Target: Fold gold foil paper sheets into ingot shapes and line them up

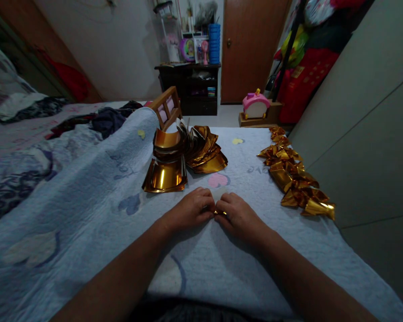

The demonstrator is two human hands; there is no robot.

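Note:
My left hand (192, 208) and my right hand (237, 213) rest knuckles-up on the light blue quilt (87, 201), side by side and touching. Their fingers are curled down, pinching a small piece of gold foil paper (219, 212) between them; only a sliver of it shows. Just beyond my hands lies a stack of curled gold foil sheets (183, 158). To the right, along the quilt's edge, runs a row of folded gold foil pieces (295, 174).
A grey wardrobe wall (366, 125) stands close on the right. Clothes and bedding (36, 112) lie at the left. A wooden chair back (168, 107), a dark shelf unit (188, 85), a pink toy (255, 105) and a brown door (251, 49) are behind.

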